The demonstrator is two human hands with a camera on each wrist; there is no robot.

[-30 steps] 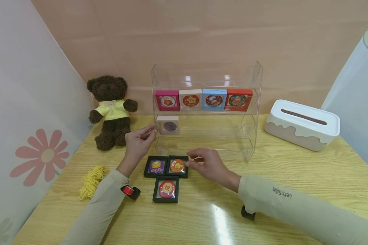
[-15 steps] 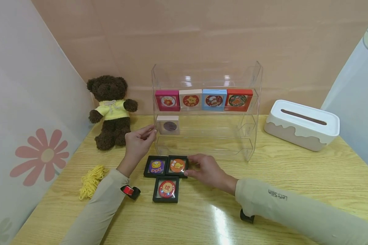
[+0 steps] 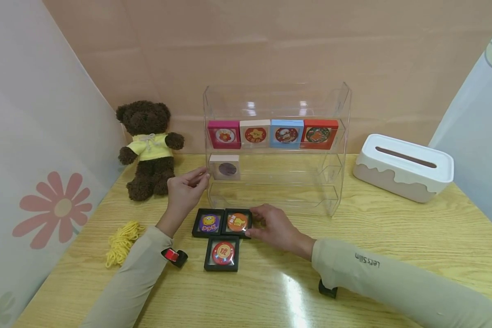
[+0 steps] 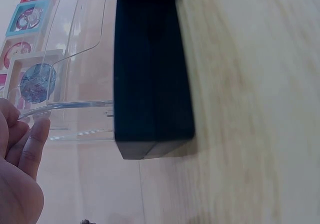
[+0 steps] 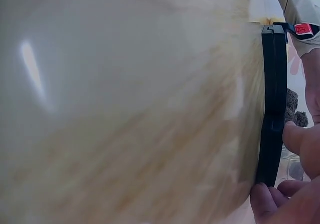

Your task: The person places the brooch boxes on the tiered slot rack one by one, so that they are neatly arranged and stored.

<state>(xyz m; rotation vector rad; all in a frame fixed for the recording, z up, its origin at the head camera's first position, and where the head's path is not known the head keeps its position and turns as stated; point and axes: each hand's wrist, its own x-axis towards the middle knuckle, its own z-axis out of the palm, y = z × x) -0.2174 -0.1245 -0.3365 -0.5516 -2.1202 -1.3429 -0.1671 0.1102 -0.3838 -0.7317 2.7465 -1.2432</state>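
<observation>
My left hand [image 3: 186,191] pinches the left side edge of a clear acrylic display rack [image 3: 287,180]; the left wrist view shows its fingers [image 4: 35,146] and thumb around that edge. Before the rack lie three black square display frames, each with a round badge. My right hand [image 3: 276,227] holds the right side of the frame with the orange thumbs-up badge [image 3: 237,223], thumb at the near corner and fingers at the far one. Touching it on the left is the purple-badge frame [image 3: 208,223]; the red-badge frame [image 3: 222,254] lies just in front of both.
Magenta, cream, blue and red boxed badges [image 3: 287,134] line one rack tier, with a pale boxed badge [image 3: 224,167] on the tier below. A teddy bear [image 3: 149,148] and yellow yarn [image 3: 123,243] are at left. At right stands a tissue box [image 3: 406,166].
My right hand has moved slightly left and closed its thumb and fingers onto the orange-badge frame. My left hand stays at the rack's edge.
</observation>
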